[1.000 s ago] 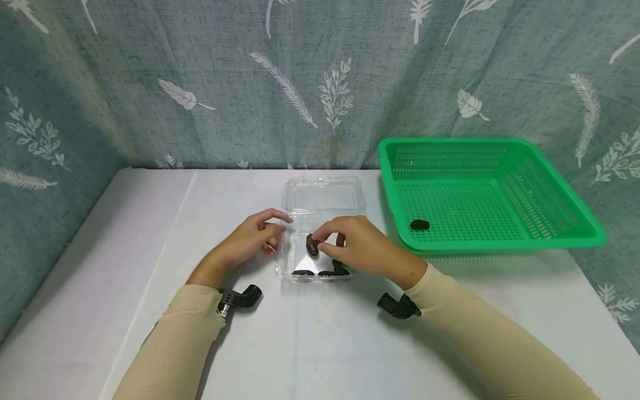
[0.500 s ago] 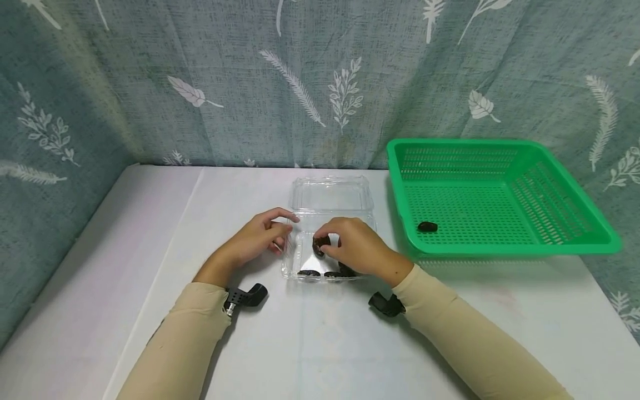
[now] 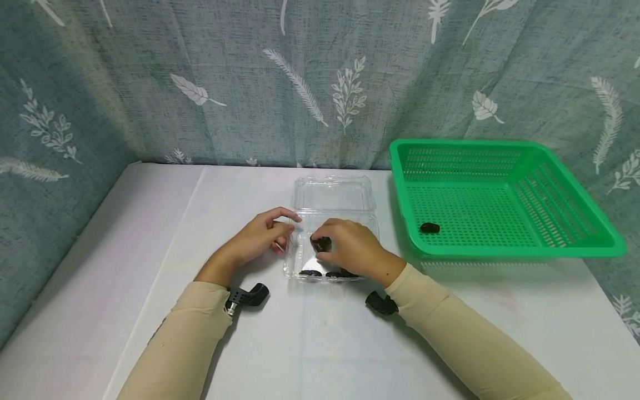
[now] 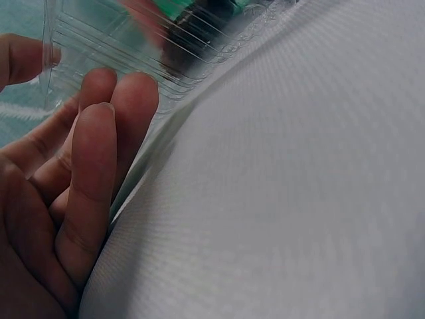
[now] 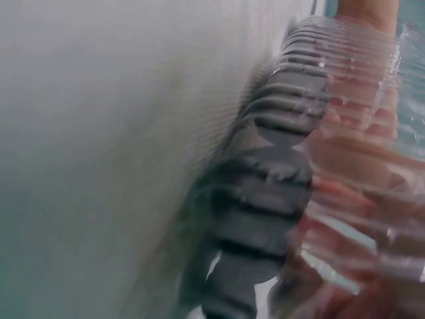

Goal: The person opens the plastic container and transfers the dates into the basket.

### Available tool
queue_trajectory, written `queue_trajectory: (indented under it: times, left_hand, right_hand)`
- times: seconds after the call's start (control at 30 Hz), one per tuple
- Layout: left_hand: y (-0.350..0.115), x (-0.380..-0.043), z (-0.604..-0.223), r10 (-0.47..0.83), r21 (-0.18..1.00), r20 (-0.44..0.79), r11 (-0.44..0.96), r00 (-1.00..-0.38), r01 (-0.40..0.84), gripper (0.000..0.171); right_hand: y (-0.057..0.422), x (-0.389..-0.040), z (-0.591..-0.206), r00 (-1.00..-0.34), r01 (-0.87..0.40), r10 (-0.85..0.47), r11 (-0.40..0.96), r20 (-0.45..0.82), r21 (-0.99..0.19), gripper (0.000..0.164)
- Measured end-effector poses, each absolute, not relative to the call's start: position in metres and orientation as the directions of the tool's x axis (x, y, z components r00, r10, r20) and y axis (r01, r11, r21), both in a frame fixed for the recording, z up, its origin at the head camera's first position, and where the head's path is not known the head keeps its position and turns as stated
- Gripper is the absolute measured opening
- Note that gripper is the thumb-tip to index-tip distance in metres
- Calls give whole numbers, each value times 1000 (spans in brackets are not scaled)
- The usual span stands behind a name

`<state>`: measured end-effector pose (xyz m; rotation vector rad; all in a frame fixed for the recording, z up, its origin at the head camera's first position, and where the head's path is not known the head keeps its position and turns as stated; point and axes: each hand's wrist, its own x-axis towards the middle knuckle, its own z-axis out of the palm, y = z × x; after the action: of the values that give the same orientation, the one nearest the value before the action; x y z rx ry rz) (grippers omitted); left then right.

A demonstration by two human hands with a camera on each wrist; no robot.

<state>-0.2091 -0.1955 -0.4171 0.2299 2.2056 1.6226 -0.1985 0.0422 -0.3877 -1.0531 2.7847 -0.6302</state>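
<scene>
A clear plastic clamshell box lies with its lid folded back toward the curtain. Inside its tray, my right hand pinches a dark, wrinkled date between thumb and fingers. Several more dates line the tray's near wall, partly covered by that hand. My left hand rests at the box's left side, fingertips at the ribbed wall, as the left wrist view shows. Through the plastic in the right wrist view, dark dates appear blurred.
A green perforated basket stands to the right, with one date in its near left corner. White cloth covers the table. A leaf-patterned curtain hangs along the back and left.
My right hand has shifted left over the tray with the pinched date, covering more of the dates at the near right. The left hand stays by the box; the view has shifted slightly.
</scene>
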Motion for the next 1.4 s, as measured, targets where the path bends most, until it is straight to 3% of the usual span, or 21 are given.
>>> queue_trajectory:
  times: [0.4,1.03,1.4]
  left_hand:
    - [-192,-210,-417,364,943,-211,319,-907,-91,34]
    - [-189,-210,-417,374,945,-198,318,-906,-75,35]
    - [-195,-210,-420,351,937,-215,337,-912,-91,34]
  right_hand:
    - [45,-196,-393,-738,-666,-662,685,129,-294,29]
    - [51,-196,-389,-712,-677,-685,611,155,-410,25]
    - [68,-187,-357,-735,-647,-636,554,235,-524,28]
